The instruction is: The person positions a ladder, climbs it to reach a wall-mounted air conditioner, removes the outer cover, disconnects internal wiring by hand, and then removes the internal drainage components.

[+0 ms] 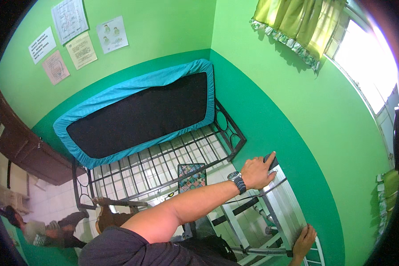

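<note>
My left hand (256, 173), with a dark watch (236, 181) on the wrist, grips the far end of a silver metal stepladder (280, 195) beside a black end cap. Its index finger points outward along the edge, and some fingers are hidden. At the near end, my right hand (304, 241) curls its fingers over the right edge of the same ladder. The ladder's ribbed flat side faces up, and its legs and crossbars show on the left, partly behind my left arm.
A black slatted bed frame (150, 169) stands ahead. Its dark-bottomed mattress (142, 117), edged by a blue sheet, leans against the wall. A patterned mat (192, 176) and brown wooden furniture (113, 217) lie near my left arm. At lower left is another person (53, 232).
</note>
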The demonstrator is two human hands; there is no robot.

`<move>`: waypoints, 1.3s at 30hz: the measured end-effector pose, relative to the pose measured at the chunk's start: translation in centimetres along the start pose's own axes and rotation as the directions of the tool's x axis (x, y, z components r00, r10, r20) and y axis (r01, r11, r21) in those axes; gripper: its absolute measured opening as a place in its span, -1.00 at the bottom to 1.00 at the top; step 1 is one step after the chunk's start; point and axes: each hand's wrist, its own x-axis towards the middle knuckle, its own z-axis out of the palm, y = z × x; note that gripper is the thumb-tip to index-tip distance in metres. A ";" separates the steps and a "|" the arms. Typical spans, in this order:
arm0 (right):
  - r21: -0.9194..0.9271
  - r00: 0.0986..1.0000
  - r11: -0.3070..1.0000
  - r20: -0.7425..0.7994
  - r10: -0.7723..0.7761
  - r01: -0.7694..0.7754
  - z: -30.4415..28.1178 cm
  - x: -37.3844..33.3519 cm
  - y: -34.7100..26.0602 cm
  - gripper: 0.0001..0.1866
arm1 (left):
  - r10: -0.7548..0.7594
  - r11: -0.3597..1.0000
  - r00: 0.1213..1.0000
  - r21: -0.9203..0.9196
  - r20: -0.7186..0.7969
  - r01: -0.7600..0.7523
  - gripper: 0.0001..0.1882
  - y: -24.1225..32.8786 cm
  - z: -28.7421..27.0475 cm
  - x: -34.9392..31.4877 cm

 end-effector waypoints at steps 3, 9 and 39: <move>0.010 0.999 1.000 0.023 0.025 -0.025 -0.1 0.2 -0.1 -0.56 | 0.006 1.000 1.000 -0.016 -0.017 -0.006 -0.18 0.1 0.1 0.1; 0.058 0.999 0.997 0.013 0.043 -0.044 -0.5 -0.1 0.2 -0.57 | 0.002 1.000 1.000 0.008 -0.024 -0.002 -0.20 0.6 0.7 0.1; -0.101 0.985 0.988 -0.115 -0.125 0.114 -2.7 1.0 -0.6 -0.70 | -0.090 0.995 0.970 0.070 0.228 0.076 0.04 0.1 0.3 2.7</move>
